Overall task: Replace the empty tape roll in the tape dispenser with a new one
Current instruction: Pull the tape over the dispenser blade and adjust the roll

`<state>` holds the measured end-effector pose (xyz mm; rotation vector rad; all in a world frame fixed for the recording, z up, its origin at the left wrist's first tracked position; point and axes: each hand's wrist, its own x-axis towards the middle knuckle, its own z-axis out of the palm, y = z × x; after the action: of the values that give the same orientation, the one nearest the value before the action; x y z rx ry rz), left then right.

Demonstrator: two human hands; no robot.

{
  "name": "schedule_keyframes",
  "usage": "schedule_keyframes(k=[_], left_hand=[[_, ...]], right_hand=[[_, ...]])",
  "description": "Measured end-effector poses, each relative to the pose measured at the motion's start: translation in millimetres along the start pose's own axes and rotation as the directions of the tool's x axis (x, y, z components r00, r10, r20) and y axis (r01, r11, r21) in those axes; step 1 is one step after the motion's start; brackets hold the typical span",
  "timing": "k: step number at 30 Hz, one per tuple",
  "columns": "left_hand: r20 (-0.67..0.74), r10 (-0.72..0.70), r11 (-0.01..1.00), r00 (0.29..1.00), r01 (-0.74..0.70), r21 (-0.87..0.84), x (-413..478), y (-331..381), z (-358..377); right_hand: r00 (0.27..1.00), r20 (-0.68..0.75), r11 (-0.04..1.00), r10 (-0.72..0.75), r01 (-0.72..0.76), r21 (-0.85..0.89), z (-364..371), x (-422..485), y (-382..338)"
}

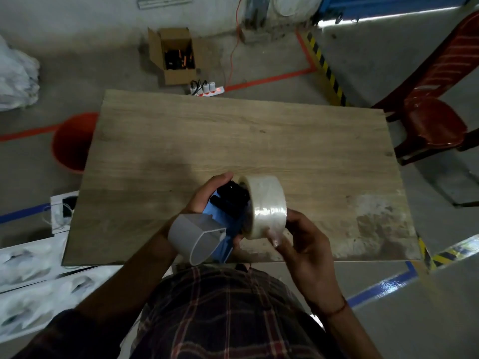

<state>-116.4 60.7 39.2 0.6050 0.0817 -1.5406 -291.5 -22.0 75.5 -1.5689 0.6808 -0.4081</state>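
Scene: a person stands at a wooden bench [259, 141] and looks down at both hands, which work just above its near edge.
Left hand: the left hand [207, 195] is wrapped around the body of a handheld tape dispenser [223, 216], thumb reaching over its far end and fingers curled underneath.
Tape dispenser: blue frame with black inner parts; its grey handle [193, 237] points toward the person and lies against the left wrist. It is held in the air, not resting on the bench.
Right hand: the right hand [300, 237] grips a full roll of clear packing tape [267, 206], fingers closed on the roll's near rim.
Tape roll: it stands on edge on the right side of the dispenser, touching it, apparently at the spindle. Whether it is fully seated is hidden by the roll itself.
Empty roll: no old core is visible anywhere on the bench.
Step in hand: judged from this, the new roll is being fitted onto the dispenser.
Next move: likely pressing the roll home, then finding the loose tape end and threading it toward the toothed cutter at the far end.
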Motion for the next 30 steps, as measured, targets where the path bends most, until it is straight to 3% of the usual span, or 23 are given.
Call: schedule_keyframes(k=[1, 3, 6, 8, 10, 13, 17, 20, 23, 30], left_hand=[[0.087, -0.004, 1.000, 0.996, 0.005, -0.016, -1.2, 1.6, 4.3], [-0.109, -0.018, 0.997, 0.994, 0.026, 0.067, 7.4, 11.1, -13.9], [-0.054, 0.027, 0.983, 0.998, -0.017, 0.180, 2.3, 27.8, -32.1], [-0.190, 0.202, 0.969, 0.961, -0.168, 0.183, -4.0, 29.6, -36.5], [-0.219, 0.354, 0.933, 0.909, -0.326, 0.152, -9.1, 28.0, -35.0], [-0.094, 0.484, 0.864, 0.870, -0.458, 0.208, -11.2, 28.8, -21.9], [-0.022, 0.581, 0.787, 0.814, -0.554, 0.273, -16.3, 22.1, -11.8], [0.020, 0.611, 0.758, 0.791, -0.592, 0.274, -21.4, 13.1, -3.4], [0.069, 0.579, 0.776, 0.812, -0.576, 0.257, -25.0, 8.6, 0.4], [0.063, 0.585, 0.760, 0.809, -0.574, 0.306, -24.6, -3.3, 2.2]], right_hand=[[1.000, -0.008, 0.999, 0.019, -0.019, 0.044, 0.7, 2.3, -1.6], [0.996, -0.078, 0.994, 0.038, -0.029, 0.104, 0.9, 2.6, -7.9], [0.984, -0.173, 0.983, 0.043, -0.010, 0.185, -2.8, -9.6, -22.8], [0.979, -0.184, 0.981, 0.089, -0.054, 0.185, -4.5, -16.4, -35.6], [0.982, -0.126, 0.978, 0.141, -0.118, 0.171, -3.4, -22.9, -44.4], [0.971, -0.028, 0.959, 0.239, -0.231, 0.164, 1.6, -25.2, -48.1], [0.956, -0.063, 0.952, 0.287, -0.277, 0.131, 5.6, -18.2, -49.6], [0.944, -0.134, 0.952, 0.302, -0.291, 0.098, 4.0, -12.7, -50.1], [0.931, -0.159, 0.944, 0.327, -0.313, 0.110, 2.0, -8.5, -51.3], [0.903, -0.108, 0.908, 0.415, -0.404, 0.111, -0.8, -6.1, -56.4]])
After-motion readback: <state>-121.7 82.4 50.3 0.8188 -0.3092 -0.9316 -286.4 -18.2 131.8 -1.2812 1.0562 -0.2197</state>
